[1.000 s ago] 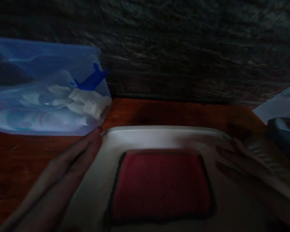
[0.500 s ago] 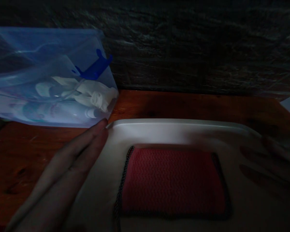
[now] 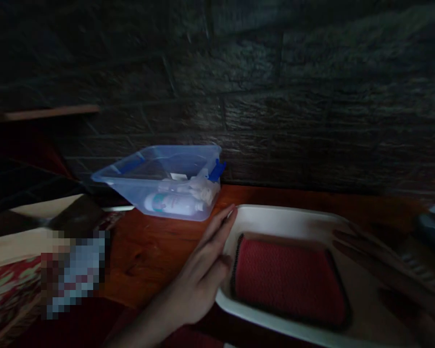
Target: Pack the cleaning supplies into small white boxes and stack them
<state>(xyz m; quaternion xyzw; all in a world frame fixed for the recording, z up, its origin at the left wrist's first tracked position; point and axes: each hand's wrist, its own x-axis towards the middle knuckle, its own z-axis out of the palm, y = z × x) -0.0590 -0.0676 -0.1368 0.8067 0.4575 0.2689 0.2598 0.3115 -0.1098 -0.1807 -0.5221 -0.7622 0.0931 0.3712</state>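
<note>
A white tray point(image 3: 275, 325) rests on the brown wooden table, with a red cloth point(image 3: 290, 280) edged in dark stitching lying flat inside it. Along the tray's left rim lies my left hand point(image 3: 203, 278), fingers stretched forward and thumb bent beside the rim. My right hand point(image 3: 395, 270) is at the tray's right side in deep shadow. Its fingers are extended over the tray, and whether they touch it is hard to see. Neither hand is wrapped round anything.
Behind to the left stands a clear plastic box point(image 3: 130, 180) with blue latches, holding a white bottle point(image 3: 174, 204) and crumpled pale material. A dark brick wall point(image 3: 261, 121) rises behind the table point(image 3: 141, 256). Patterned fabric point(image 3: 14, 285) lies at far left, below a shelf point(image 3: 58, 112).
The view has pulled back and turned left, so the box and tray look smaller and farther right. Both hands remain beside the tray, and the red cloth still lies in it.
</note>
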